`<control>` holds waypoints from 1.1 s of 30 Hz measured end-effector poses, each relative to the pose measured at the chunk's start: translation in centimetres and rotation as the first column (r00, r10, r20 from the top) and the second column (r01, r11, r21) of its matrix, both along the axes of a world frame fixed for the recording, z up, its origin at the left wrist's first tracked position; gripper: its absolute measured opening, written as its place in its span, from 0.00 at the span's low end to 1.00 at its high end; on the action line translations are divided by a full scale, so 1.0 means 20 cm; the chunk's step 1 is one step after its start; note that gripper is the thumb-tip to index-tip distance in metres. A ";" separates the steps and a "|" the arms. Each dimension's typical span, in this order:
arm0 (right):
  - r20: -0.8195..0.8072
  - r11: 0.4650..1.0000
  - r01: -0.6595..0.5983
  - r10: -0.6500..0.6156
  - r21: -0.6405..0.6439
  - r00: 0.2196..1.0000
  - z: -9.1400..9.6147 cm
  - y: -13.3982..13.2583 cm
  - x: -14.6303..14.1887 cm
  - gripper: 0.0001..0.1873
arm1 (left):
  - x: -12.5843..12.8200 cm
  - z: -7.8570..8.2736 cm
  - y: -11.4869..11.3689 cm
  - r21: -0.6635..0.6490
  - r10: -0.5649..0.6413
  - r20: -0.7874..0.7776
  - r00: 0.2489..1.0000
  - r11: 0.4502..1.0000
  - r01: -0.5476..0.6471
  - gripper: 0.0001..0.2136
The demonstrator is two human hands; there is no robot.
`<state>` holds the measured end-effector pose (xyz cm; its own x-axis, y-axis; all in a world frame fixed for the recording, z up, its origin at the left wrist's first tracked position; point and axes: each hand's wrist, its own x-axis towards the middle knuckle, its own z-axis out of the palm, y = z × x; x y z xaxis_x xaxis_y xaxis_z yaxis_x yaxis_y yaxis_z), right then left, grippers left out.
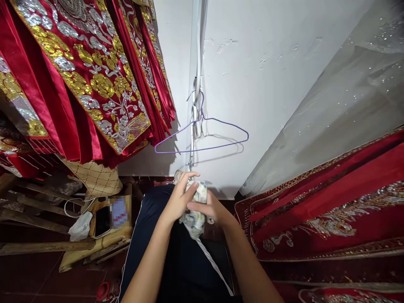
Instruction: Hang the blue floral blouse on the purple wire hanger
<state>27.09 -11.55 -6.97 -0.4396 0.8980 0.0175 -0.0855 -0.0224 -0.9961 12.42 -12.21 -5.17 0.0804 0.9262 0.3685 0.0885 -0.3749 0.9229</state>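
Both hands are closed around a bunched white cloth [197, 221] with a soft green and grey pattern, held above my lap. My left hand [183, 195] grips its upper left side, with the thumb across the front. From the right, my right hand [211, 208] wraps it, and its thumb reaches over the front. A pale narrow strip [214, 265] trails from the bottom of the cloth down over my dark trousers. Just beyond the hands hangs a purple wire hanger [202, 148] that bears no garment.
Red embroidered garments [104, 84] hang at the left. A red beaded garment [303, 219] and a sheer sparkly one [344, 105] are at the right. A white upright pole [198, 50] runs along the wall. A wooden stool [104, 242] holds a phone [102, 221] and tissue [80, 227].
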 end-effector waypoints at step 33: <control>0.190 0.700 0.442 -0.629 0.561 0.754 0.16 0.59 0.18 0.14 | -0.55 0.19 0.23 0.162 0.248 -0.815 0.524 0.965 -0.205 0.11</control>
